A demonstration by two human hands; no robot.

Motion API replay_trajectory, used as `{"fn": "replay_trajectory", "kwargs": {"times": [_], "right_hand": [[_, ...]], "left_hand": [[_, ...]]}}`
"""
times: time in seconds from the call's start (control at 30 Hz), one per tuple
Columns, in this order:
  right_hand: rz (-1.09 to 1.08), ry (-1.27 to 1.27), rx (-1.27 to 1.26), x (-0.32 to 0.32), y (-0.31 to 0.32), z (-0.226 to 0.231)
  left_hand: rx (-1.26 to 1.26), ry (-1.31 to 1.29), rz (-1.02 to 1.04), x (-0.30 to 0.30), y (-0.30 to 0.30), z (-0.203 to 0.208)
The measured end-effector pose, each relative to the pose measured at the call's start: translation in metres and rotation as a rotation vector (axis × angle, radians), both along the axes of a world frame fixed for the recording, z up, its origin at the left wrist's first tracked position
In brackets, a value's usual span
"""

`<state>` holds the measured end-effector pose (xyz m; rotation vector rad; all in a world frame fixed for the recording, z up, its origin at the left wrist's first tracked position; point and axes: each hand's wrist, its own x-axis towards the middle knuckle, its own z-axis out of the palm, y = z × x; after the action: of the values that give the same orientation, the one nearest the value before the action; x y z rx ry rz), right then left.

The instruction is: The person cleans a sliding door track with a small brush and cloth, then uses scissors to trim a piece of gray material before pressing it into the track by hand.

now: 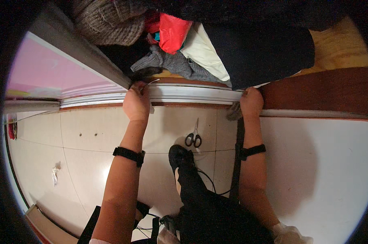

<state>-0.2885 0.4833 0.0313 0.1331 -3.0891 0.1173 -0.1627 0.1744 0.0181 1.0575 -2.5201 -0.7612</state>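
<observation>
My left hand (137,103) is closed at the foot of the grey-framed sliding door (98,61), over the white metal track (184,92). A thin pale strip (153,81) sticks out beside its fingers. What lies inside the grip is mostly hidden. Toward the right end of the track, my right hand (252,101) is also closed, just below the hanging black cloth (269,53). Next to it shows a fuzzy grey-brown piece (234,112); whether the fingers hold it I cannot tell. Both forearms wear black straps.
Black-handled scissors (193,138) lie on the tiled floor (82,162), close to my black shoe (178,156). Behind the track are a knitted brown garment (108,22), a red bag (174,34) and grey knitwear (172,63). A white panel (302,162) stands at right. Black cables (206,175) trail near my leg.
</observation>
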Motion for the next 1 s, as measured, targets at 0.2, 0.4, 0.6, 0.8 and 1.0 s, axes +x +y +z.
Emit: {"fn": "replay_trajectory", "kwargs": {"times": [0.2, 0.4, 0.6, 0.8, 1.0], "right_hand": [[0.121, -0.008, -0.107, 0.001, -0.010, -0.004], [0.140, 0.041, -0.259, 0.005, 0.002, -0.007], [0.090, 0.065, -0.264, 0.011, -0.004, -0.003], [0.281, 0.068, -0.195, 0.013, -0.022, -0.003], [0.325, 0.095, -0.262, 0.023, -0.056, -0.003]], "left_hand": [[0.011, -0.064, -0.020, -0.002, -0.001, 0.005], [-0.017, -0.081, -0.003, 0.000, 0.000, 0.006], [-0.042, -0.038, -0.018, -0.001, 0.004, 0.009], [-0.041, -0.038, -0.016, 0.001, 0.003, 0.010], [-0.035, -0.054, 0.033, -0.001, 0.004, 0.004]]}}
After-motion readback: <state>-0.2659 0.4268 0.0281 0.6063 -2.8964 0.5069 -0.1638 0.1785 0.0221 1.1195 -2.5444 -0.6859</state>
